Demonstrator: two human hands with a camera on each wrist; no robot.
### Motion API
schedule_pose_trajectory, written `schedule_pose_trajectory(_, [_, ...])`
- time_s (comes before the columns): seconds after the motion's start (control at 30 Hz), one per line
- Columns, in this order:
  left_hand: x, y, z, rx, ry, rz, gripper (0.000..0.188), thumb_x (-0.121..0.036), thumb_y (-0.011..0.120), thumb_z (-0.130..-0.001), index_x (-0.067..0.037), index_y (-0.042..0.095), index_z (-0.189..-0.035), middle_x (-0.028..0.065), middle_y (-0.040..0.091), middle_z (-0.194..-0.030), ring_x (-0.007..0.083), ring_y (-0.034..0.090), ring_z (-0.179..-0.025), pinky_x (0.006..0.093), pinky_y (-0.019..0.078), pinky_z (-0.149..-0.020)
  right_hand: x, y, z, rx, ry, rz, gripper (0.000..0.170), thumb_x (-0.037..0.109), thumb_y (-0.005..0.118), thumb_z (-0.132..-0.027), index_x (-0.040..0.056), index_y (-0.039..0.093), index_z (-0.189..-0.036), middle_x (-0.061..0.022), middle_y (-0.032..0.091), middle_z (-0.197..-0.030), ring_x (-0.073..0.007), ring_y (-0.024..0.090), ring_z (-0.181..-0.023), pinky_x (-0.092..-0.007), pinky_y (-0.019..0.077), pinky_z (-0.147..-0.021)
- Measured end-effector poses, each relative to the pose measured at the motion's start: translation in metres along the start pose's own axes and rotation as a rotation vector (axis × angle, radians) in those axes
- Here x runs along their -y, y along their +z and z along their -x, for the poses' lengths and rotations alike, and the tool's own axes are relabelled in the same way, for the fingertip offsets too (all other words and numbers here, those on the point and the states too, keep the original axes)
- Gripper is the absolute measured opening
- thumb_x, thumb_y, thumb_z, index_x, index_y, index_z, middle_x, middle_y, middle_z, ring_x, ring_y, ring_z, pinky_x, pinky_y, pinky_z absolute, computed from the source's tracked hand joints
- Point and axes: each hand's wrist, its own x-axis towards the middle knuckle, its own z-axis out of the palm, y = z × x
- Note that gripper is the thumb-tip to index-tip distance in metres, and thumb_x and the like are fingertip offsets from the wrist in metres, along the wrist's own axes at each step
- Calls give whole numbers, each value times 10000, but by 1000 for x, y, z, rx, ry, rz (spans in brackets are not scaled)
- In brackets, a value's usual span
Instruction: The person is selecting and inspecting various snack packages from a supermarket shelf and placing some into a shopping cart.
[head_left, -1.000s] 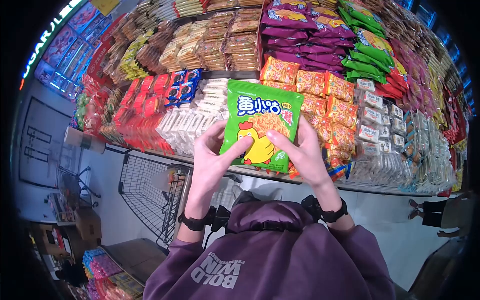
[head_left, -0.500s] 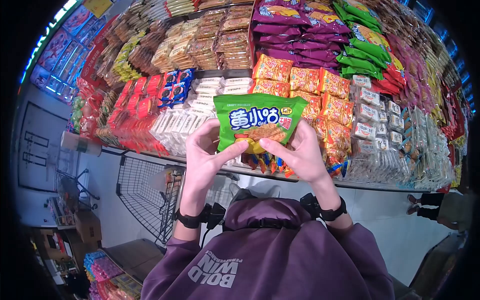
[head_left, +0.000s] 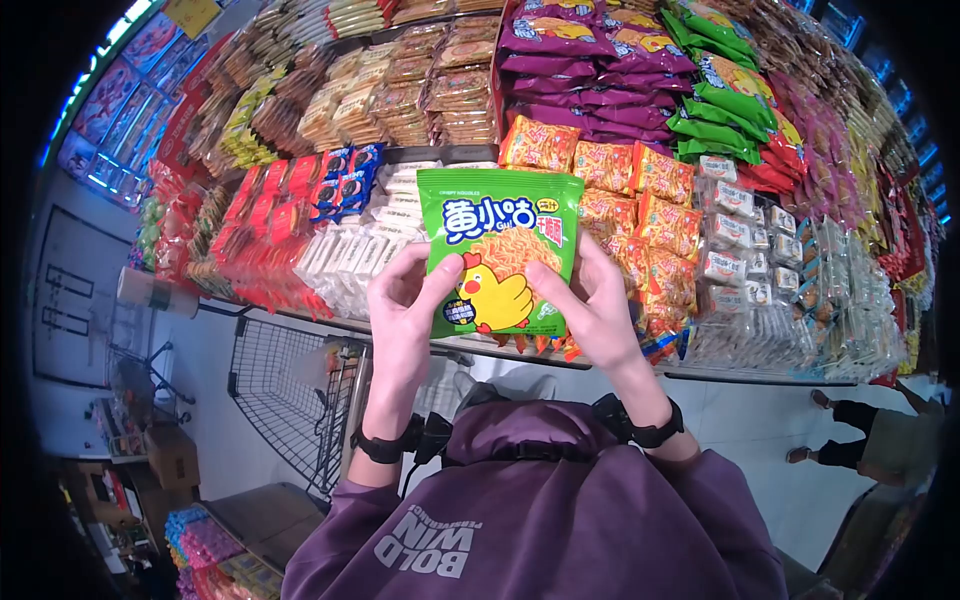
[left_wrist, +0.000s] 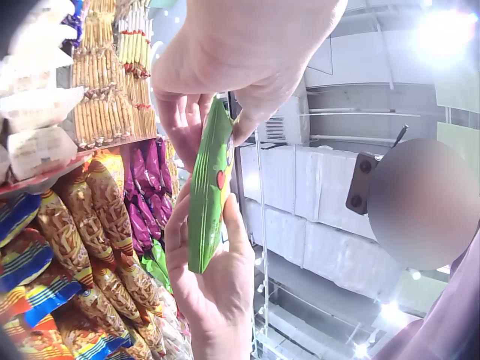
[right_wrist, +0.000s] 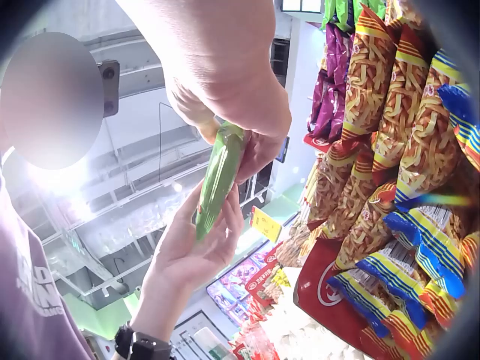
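A green bag of crispy noodles (head_left: 500,250), printed with a yellow chick and a noodle picture, is held up between both hands in the head view, its printed front turned to the face. The left hand (head_left: 402,300) pinches one side edge, thumb on the front and fingers behind. On the other edge the right hand (head_left: 600,305) grips the same way. Both wrist views show the bag (left_wrist: 212,187) edge-on, with the fingers behind it. Orange noodle snack packets (head_left: 665,230) lie in piles just beyond the right hand.
Purple bags (head_left: 630,90) and green bags (head_left: 735,95) are stacked farther back. White packets (head_left: 345,255) and red packets (head_left: 265,220) fill the display's left part. A wire shopping cart (head_left: 290,390) stands at the left; another person's legs (head_left: 850,420) show at the right.
The bag's top tipped away from the viewer half a second ago, then swung back up so the front shows fully again. Both hands keep hold of its sides.
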Motion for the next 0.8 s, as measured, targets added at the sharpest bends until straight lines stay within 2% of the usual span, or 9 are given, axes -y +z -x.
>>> schedule_pose_trajectory(0.2, [0, 0, -2, -19, -22, 11, 177, -81, 677, -869, 21, 659, -1012, 55, 695, -924, 74, 628, -823, 228, 483, -779, 4, -4, 0, -1, 14, 19, 342, 67, 586, -950, -26, 486, -1265, -76, 619, -1161, -110, 574, -1069, -278, 476, -920])
schedule_pose_trajectory(0.4, [5, 2, -3, -21, -27, 17, 175, -85, 677, -866, 16, 661, -1008, 49, 692, -905, 72, 624, -814, 228, 482, -777, 1, -7, 1, -12, 20, -15, 346, 51, 584, -947, -22, 481, -1269, -82, 612, -1170, -110, 577, -1068, -276, 480, -919])
schedule_pose_trajectory(0.5, [6, 3, -3, -23, -27, 27, 175, -82, 674, -863, 18, 660, -1007, 51, 692, -907, 72, 623, -816, 227, 479, -778, 3, -7, 1, -22, 25, -21, 386, 37, 615, -921, -23, 470, -1273, -87, 607, -1175, -115, 578, -1071, -282, 479, -929])
schedule_pose_trajectory(0.6, [7, 3, -3, -18, -28, 17, 179, -79, 674, -859, 20, 658, -1007, 54, 693, -909, 73, 621, -816, 227, 476, -779, 3, -6, 2, 5, -48, 54, 451, 25, 656, -885, -21, 452, -1285, -91, 600, -1185, -126, 578, -1080, -291, 477, -942])
schedule_pose_trajectory(0.8, [6, 6, -3, -1, 5, -36, 184, -92, 678, -861, 15, 658, -1008, 56, 694, -912, 75, 620, -817, 232, 473, -783, 1, -9, 3, -26, -13, 51, 507, 14, 682, -859, -18, 433, -1300, -97, 591, -1197, -146, 578, -1103, -303, 474, -955])
